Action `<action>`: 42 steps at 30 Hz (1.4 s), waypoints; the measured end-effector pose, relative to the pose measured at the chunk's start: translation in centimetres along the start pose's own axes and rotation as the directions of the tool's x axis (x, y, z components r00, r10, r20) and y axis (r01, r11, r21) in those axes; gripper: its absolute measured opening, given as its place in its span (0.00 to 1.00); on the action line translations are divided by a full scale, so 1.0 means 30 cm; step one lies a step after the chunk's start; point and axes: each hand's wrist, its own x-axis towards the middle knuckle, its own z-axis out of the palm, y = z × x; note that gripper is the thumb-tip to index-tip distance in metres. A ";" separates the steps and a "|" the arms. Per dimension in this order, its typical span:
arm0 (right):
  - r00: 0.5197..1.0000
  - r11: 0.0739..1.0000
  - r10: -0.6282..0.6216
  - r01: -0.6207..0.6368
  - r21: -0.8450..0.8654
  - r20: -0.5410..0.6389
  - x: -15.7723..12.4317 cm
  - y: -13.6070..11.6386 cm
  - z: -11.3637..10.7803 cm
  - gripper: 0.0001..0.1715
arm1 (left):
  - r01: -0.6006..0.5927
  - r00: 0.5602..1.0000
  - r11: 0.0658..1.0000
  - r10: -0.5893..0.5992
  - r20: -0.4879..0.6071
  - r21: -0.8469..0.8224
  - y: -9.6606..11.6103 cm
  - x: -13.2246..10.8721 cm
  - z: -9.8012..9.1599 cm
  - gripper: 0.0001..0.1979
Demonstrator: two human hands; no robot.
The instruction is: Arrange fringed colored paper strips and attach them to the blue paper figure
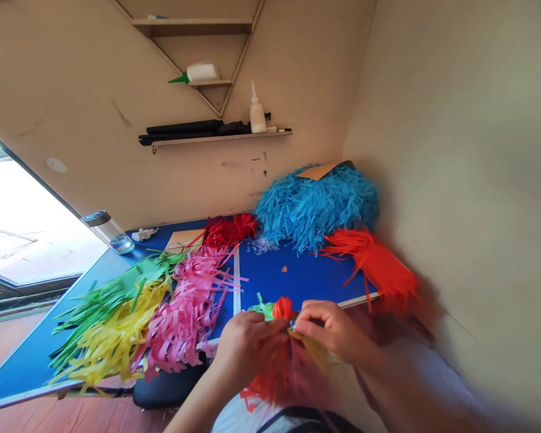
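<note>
A: Both hands pinch one red paper tassel [282,367] over the lap — left hand [247,346] closed round its neck, right hand [331,328] gripping the top by the fingertips.

B: How far along?

A: It looks half-gathered. Beyond the knuckles the blue table [293,276] edge sits close; pink strips [189,307] lie left, blue heap [315,204] farther back.

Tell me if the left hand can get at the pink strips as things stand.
Probably yes: the pink strips lie just beside the left hand with nothing between, though it is busy with the red bundle.
</note>
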 end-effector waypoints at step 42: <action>0.988 0.985 0.088 -0.104 -0.135 -0.124 0.171 0.053 -0.083 0.19 | 0.283 0.954 0.824 -0.188 0.235 -0.491 -0.128 0.172 -0.203 0.17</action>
